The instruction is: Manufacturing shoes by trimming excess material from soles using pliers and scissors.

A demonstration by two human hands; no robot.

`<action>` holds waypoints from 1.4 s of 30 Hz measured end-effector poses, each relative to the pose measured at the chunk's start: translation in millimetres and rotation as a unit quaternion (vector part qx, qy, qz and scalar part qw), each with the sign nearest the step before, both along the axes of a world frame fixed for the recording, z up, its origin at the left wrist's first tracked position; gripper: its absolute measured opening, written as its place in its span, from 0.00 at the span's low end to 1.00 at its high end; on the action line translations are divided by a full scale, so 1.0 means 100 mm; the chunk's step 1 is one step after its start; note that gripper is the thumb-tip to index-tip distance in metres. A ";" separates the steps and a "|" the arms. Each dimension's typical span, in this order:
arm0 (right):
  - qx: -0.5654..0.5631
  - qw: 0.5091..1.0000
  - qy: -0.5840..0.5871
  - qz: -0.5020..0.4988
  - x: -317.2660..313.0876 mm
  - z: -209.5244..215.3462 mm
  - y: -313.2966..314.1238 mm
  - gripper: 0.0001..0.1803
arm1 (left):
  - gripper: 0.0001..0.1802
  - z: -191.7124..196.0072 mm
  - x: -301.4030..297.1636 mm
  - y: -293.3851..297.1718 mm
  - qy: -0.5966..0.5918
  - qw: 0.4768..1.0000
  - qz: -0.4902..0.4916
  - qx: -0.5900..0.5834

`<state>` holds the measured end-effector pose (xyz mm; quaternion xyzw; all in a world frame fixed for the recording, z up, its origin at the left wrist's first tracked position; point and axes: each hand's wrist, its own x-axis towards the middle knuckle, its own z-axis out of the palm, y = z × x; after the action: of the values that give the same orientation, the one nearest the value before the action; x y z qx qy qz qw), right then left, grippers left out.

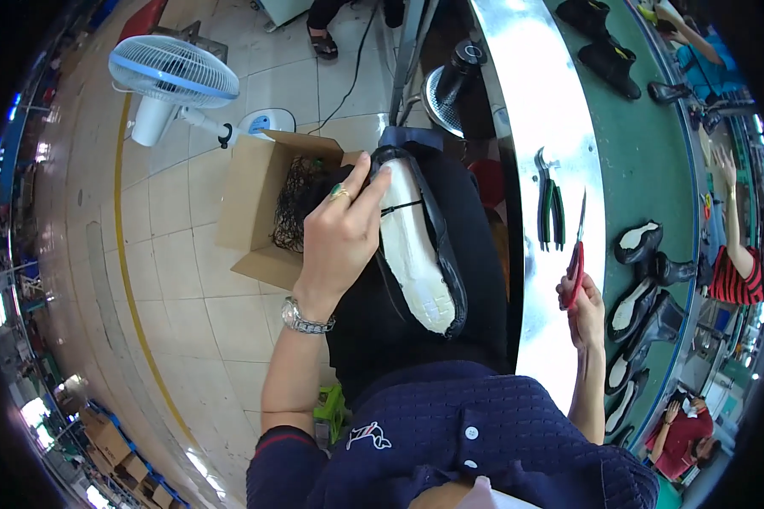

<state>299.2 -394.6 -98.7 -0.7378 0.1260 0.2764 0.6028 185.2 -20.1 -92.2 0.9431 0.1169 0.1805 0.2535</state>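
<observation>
A black shoe upper [416, 263] lies sole side up on my lap, its white bottom showing and a thin black cord tied across it. My left hand [339, 233] grips its far end, fingers on the white surface and the edge; the thumb is hidden. To the right, over the metal bench [543, 339], my right hand [587, 314] is closed on red-handled scissors [575, 276] whose blades point away from me. Green-handled pliers [551, 212] lie on the bench just beyond the scissors.
An open cardboard box [255, 191] with black cords stands by my left leg. A white fan [174, 76] is farther left. Along the right runs a green conveyor [603, 136] carrying several black shoes [632, 310]. Other people work beyond it.
</observation>
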 end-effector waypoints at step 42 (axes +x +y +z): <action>-0.531 0.797 -0.255 0.133 0.06 -0.30 -0.57 0.21 | 0.26 -0.11 -0.30 -0.01 -0.056 0.995 0.061 0.051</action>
<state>304.8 -452.1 -128.9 -0.9954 -0.0048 0.0460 0.0843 154.8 -21.5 -102.8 0.9341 0.1508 0.2542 0.2002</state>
